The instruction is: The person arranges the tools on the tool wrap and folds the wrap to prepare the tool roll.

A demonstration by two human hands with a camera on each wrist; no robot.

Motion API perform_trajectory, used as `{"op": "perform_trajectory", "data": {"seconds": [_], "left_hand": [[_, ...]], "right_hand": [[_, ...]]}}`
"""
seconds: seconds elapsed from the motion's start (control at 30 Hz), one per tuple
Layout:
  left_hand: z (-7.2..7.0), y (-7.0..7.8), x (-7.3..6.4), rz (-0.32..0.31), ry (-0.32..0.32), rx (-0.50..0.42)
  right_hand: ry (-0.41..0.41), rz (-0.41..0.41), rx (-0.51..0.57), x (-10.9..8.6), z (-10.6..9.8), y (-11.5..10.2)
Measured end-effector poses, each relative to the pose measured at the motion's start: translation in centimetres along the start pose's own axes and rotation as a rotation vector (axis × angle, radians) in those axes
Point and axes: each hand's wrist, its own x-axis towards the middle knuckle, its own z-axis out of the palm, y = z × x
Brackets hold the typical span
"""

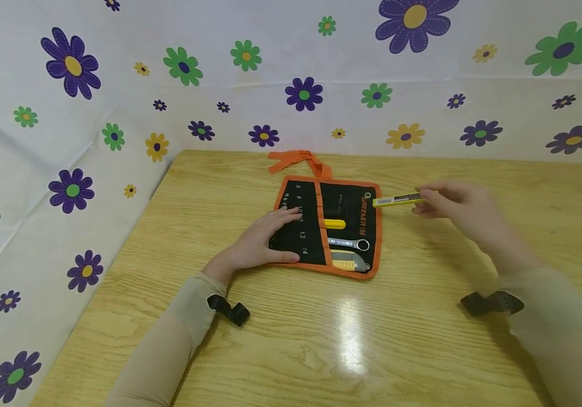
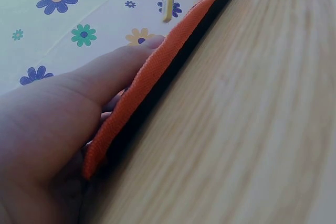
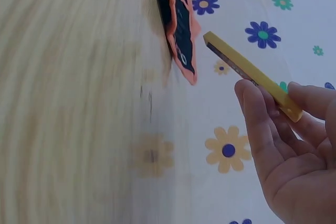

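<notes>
A black tool roll [image 1: 308,193] with orange edging lies unfolded on the table. My left hand [image 1: 263,240] rests on its numbered left flap, fingers spread over the cloth. In the left wrist view, the thumb lies along the orange edge. Sticking out of the pockets are a yellow handle [image 1: 335,224], a combination wrench [image 1: 348,243] and a grey-and-yellow utility knife [image 1: 350,262]. Just right of the roll, my right hand [image 1: 456,209] pinches a slim yellow box [image 3: 252,74] by one end, between thumb and fingers. Its printed label faces up in the head view, and its free end overlaps the roll's right edge there.
Orange tie straps [image 1: 298,159] trail from the roll's far edge. Behind the wooden table [image 1: 281,350] and along its left side hangs a white flowered cloth [image 1: 270,73]. Each wrist wears a black strap [image 1: 230,310].
</notes>
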Motion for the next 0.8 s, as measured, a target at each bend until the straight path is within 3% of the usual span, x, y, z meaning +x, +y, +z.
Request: {"op": "perform_trajectory", "data": {"seconds": [0.27, 0.8], "left_hand": [[0.0, 0.1, 0.1, 0.003, 0.003, -0.006], [0.1, -0.3, 0.1, 0.013, 0.009, 0.013]], "right_hand": [[-0.069, -0.061, 0.150, 1.8, 2.6, -0.3], [-0.216, -0.054, 0.092, 4.9, 5.6, -1.2]]}}
